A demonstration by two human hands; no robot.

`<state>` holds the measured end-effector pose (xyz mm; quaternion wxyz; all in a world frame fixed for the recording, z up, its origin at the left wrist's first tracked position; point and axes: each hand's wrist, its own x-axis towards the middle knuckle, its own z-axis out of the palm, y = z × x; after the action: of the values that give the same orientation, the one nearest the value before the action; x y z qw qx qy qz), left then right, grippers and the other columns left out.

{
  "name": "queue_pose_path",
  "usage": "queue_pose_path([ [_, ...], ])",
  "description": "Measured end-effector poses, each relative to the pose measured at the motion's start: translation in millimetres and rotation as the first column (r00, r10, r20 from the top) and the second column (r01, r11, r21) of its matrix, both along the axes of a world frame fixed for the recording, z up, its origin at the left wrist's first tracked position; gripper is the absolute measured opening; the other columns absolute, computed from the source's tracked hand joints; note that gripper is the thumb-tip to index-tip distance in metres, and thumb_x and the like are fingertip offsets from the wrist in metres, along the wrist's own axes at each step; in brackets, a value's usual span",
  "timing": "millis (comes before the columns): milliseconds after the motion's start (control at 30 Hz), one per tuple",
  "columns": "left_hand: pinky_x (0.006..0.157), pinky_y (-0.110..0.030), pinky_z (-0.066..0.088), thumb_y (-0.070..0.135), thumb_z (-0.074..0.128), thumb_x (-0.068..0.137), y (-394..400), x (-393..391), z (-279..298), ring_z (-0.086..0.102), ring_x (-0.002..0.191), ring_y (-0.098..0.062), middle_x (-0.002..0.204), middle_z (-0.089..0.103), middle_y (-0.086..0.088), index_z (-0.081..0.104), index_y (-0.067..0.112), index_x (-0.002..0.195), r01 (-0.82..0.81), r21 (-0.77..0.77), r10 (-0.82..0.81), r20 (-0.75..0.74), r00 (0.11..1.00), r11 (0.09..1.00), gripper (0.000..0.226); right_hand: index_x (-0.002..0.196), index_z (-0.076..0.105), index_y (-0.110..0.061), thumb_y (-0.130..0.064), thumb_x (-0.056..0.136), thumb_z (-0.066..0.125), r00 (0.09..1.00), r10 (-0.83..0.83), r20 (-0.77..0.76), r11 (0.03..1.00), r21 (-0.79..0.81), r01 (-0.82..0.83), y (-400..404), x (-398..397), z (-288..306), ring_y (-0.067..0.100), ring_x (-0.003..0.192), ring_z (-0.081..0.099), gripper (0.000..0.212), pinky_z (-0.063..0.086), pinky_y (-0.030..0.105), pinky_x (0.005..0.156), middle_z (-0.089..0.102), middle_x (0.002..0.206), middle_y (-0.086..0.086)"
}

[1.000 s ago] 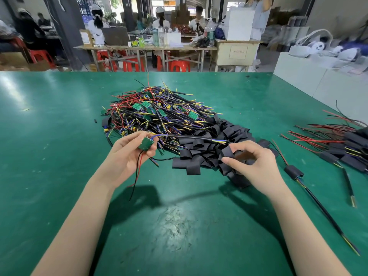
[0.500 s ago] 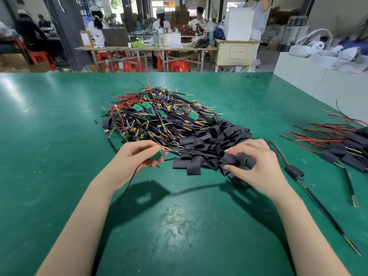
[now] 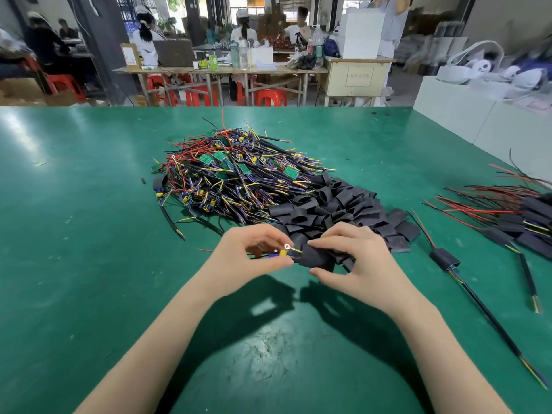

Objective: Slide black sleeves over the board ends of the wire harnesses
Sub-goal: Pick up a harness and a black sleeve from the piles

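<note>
My left hand (image 3: 248,258) pinches the end of one wire harness (image 3: 282,253), with its yellow and blue parts and a ring terminal showing at my fingertips. My right hand (image 3: 358,258) grips a black sleeve (image 3: 316,258) between thumb and fingers, its open mouth right against that harness end. Both hands hover just above the green table (image 3: 89,264), in front of the heap of black sleeves (image 3: 337,204). Behind it lies the tangled pile of harnesses (image 3: 236,177) with small green boards.
A sleeved harness (image 3: 445,258) with a long black cable lies to the right of my right hand. More sleeved harnesses (image 3: 519,219) are stacked at the right edge. White boxes (image 3: 466,115) border the table's far right. People work at tables beyond.
My left hand has drawn a harness out of the pile toward me. My right hand has lifted one sleeve off the heap, and the two hands have come together.
</note>
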<state>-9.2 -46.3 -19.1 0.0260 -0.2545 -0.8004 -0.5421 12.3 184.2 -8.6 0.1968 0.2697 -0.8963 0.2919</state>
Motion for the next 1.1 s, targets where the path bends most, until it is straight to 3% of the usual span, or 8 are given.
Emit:
queue_pose_path([
  [100, 0.073, -0.035, 0.053, 0.020, 0.081, 0.077, 11, 3, -6, 0.068, 0.081, -0.012, 0.087, 0.073, 0.005, 0.072, 0.021, 0.096, -0.010, -0.039, 0.007, -0.066, 0.998, 0.999, 0.021, 0.101, 0.075, -0.019, -0.023, 0.067, 0.085, 0.998, 0.021, 0.063, 0.999, -0.048, -0.018, -3, 1, -1, 0.009, 0.085, 0.061, 0.036, 0.048, 0.039, 0.080, 0.065, 0.094, -0.008],
  [267, 0.089, -0.026, 0.053, 0.004, 0.075, 0.081, 2, 3, -6, 0.067, 0.097, -0.013, 0.107, 0.071, 0.000, 0.066, 0.018, 0.106, 0.142, 0.012, -0.142, 0.114, 0.983, 0.990, 0.030, 0.099, 0.076, -0.019, -0.018, 0.067, 0.085, 0.996, 0.007, 0.094, 0.993, -0.116, 0.004, 2, 0, 1, 0.012, 0.081, 0.063, 0.034, 0.050, 0.032, 0.074, 0.065, 0.092, -0.006],
  [367, 0.093, -0.030, 0.053, 0.000, 0.074, 0.082, 0, 2, -5, 0.068, 0.098, -0.021, 0.105, 0.071, -0.001, 0.068, 0.013, 0.105, 0.112, -0.011, -0.112, 0.060, 0.992, 0.994, 0.027, 0.099, 0.076, -0.018, -0.017, 0.066, 0.085, 0.994, 0.032, 0.102, 0.993, -0.114, -0.020, 0, 1, 1, 0.007, 0.082, 0.062, 0.034, 0.050, 0.028, 0.074, 0.065, 0.092, -0.005],
  [433, 0.091, -0.036, 0.054, -0.001, 0.077, 0.079, 1, 1, -6, 0.067, 0.095, -0.020, 0.101, 0.070, 0.003, 0.070, 0.018, 0.101, 0.067, -0.055, -0.069, -0.022, 0.997, 0.996, 0.029, 0.100, 0.076, -0.018, -0.018, 0.067, 0.085, 0.993, 0.037, 0.116, 0.994, -0.103, -0.025, -2, 1, 0, 0.007, 0.081, 0.062, 0.034, 0.051, 0.031, 0.073, 0.065, 0.092, -0.005],
  [533, 0.088, -0.032, 0.054, -0.002, 0.078, 0.074, 2, 1, -7, 0.069, 0.092, -0.016, 0.096, 0.072, 0.008, 0.071, 0.017, 0.099, 0.041, -0.042, -0.043, -0.064, 0.997, 0.998, 0.032, 0.100, 0.076, -0.019, -0.020, 0.066, 0.086, 0.990, 0.032, 0.139, 0.995, -0.096, -0.019, -4, 2, -1, 0.009, 0.080, 0.062, 0.035, 0.050, 0.034, 0.072, 0.066, 0.091, -0.005],
  [800, 0.087, -0.027, 0.052, -0.003, 0.077, 0.072, 3, -2, -10, 0.069, 0.088, -0.018, 0.093, 0.072, -0.004, 0.068, 0.013, 0.095, 0.040, 0.062, -0.039, -0.012, 0.999, 0.997, 0.029, 0.096, 0.077, -0.024, -0.020, 0.065, 0.087, 0.977, 0.031, 0.210, 0.994, -0.114, -0.008, -1, 1, 1, 0.008, 0.078, 0.061, 0.033, 0.048, 0.032, 0.072, 0.066, 0.088, -0.010],
  [1100, 0.077, -0.018, 0.050, -0.004, 0.079, 0.075, 6, 1, -11, 0.066, 0.078, -0.010, 0.085, 0.072, 0.001, 0.067, 0.009, 0.094, 0.050, 0.102, -0.056, 0.059, 0.997, 0.994, 0.026, 0.098, 0.076, -0.017, -0.018, 0.066, 0.086, 0.984, 0.026, 0.176, 0.992, -0.130, -0.003, -10, 3, -1, 0.007, 0.082, 0.063, 0.034, 0.050, 0.026, 0.078, 0.067, 0.091, -0.005],
])
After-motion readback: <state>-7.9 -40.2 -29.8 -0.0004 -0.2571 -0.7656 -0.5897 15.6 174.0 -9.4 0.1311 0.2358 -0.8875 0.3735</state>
